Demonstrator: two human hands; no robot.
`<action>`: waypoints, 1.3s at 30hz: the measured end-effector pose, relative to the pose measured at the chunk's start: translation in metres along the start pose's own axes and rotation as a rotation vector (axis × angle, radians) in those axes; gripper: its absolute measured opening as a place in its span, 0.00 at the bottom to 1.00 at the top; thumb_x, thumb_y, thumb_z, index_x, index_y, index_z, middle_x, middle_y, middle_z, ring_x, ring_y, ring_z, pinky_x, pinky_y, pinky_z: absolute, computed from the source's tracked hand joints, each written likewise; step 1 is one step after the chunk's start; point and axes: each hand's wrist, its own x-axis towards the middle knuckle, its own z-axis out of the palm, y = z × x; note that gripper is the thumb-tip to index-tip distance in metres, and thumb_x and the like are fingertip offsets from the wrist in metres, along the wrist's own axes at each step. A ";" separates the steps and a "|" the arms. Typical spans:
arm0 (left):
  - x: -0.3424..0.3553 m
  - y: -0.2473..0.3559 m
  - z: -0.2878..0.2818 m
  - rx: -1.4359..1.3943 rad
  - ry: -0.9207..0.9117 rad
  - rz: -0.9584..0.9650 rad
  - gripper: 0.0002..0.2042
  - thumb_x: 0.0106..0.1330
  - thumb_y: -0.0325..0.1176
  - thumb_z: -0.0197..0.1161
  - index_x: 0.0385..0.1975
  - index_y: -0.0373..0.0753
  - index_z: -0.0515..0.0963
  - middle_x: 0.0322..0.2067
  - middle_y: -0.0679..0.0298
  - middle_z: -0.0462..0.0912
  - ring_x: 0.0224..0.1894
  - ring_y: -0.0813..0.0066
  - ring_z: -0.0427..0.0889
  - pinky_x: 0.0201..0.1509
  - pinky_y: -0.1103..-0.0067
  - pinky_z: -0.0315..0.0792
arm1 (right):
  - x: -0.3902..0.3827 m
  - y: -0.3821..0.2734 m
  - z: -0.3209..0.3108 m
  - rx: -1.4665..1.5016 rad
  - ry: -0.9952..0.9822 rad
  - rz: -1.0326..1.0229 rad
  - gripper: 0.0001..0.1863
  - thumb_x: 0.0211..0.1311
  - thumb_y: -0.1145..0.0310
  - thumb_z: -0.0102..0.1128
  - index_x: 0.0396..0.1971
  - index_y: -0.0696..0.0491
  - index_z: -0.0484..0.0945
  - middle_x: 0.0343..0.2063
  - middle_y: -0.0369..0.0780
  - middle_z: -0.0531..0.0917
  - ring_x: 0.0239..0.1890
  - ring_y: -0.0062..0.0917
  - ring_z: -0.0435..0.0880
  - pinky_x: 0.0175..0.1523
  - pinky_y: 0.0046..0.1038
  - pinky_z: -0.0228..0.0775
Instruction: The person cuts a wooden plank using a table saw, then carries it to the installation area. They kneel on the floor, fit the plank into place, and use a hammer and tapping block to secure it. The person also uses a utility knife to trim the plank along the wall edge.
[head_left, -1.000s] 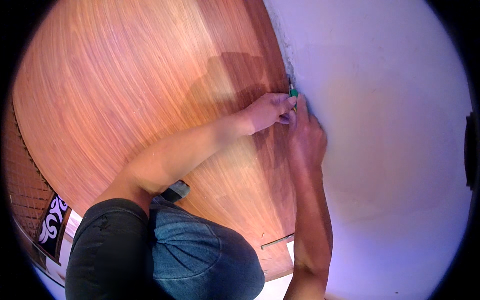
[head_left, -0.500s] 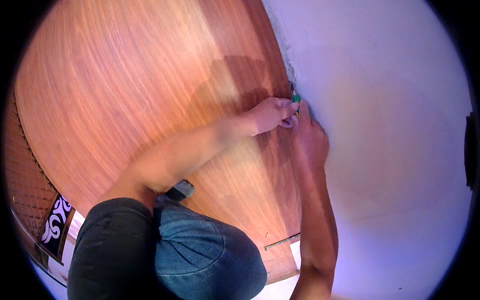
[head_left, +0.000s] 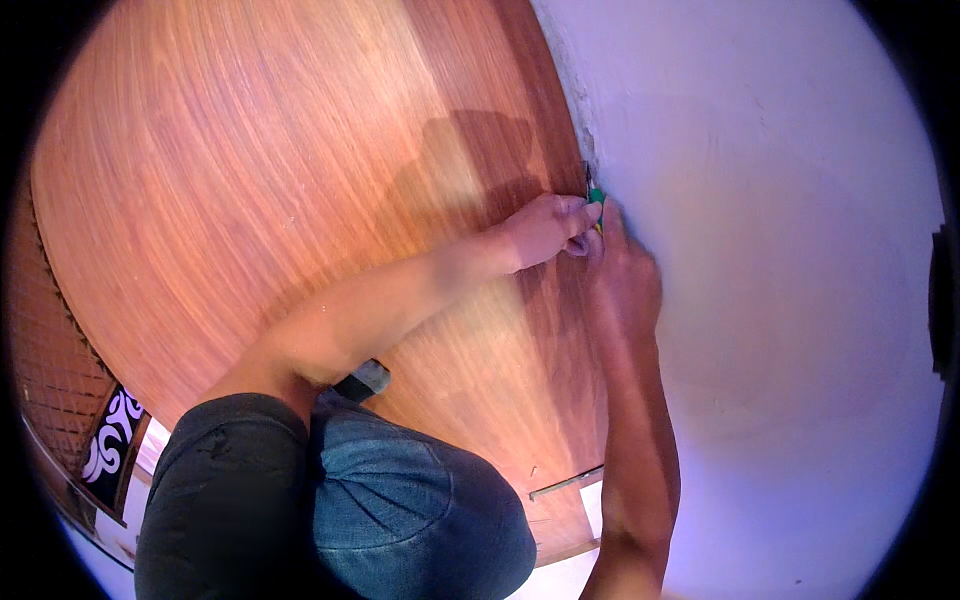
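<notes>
A wood-grain floor [head_left: 230, 190] fills most of the view, and a pale wall [head_left: 780, 300] stands along its right side. The person's denim-covered knee [head_left: 420, 500] is low in the picture, and the left forearm [head_left: 380, 295] slants across the floor above it, up to the right. The right hand [head_left: 625, 280] lies close against the wall, and the left hand [head_left: 545, 235] meets it from the floor side. Along the foot of the wall, beyond both hands, a rough grey edge [head_left: 563, 75] shows, and well below them a thin dark strip [head_left: 565, 484] lies on the floor. Smallest is the green-handled tool [head_left: 597, 196], at the line where floor meets wall; its long axis follows that line, with the slender dark tip [head_left: 587, 172] pointing away from the person. Neither hand is nearer, since both touch it: the left thumb and fingers are pinched closed on its floor side, while the right fingers curl around the handle, the forefinger stretched along the wall side (their undersides are hidden). Whether the tip touches the wall I cannot tell.
</notes>
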 end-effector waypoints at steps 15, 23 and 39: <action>0.004 -0.005 -0.005 -0.009 0.001 0.062 0.19 0.84 0.47 0.49 0.47 0.37 0.79 0.38 0.66 0.84 0.45 0.76 0.83 0.55 0.73 0.80 | 0.004 -0.001 0.003 0.025 0.040 -0.006 0.27 0.71 0.61 0.61 0.67 0.50 0.73 0.32 0.50 0.88 0.34 0.45 0.90 0.38 0.46 0.84; 0.003 0.000 -0.007 0.051 -0.015 0.016 0.21 0.84 0.48 0.49 0.45 0.36 0.80 0.38 0.66 0.84 0.42 0.77 0.83 0.54 0.74 0.81 | 0.004 -0.009 -0.019 -0.036 -0.037 -0.014 0.24 0.73 0.61 0.59 0.66 0.51 0.74 0.32 0.52 0.88 0.34 0.48 0.89 0.36 0.47 0.82; 0.000 0.000 -0.001 0.057 -0.037 0.041 0.22 0.84 0.49 0.48 0.43 0.36 0.80 0.37 0.65 0.84 0.42 0.76 0.84 0.52 0.75 0.81 | -0.002 -0.003 -0.008 0.016 0.048 -0.007 0.25 0.72 0.62 0.59 0.67 0.48 0.73 0.32 0.50 0.88 0.34 0.47 0.90 0.36 0.46 0.83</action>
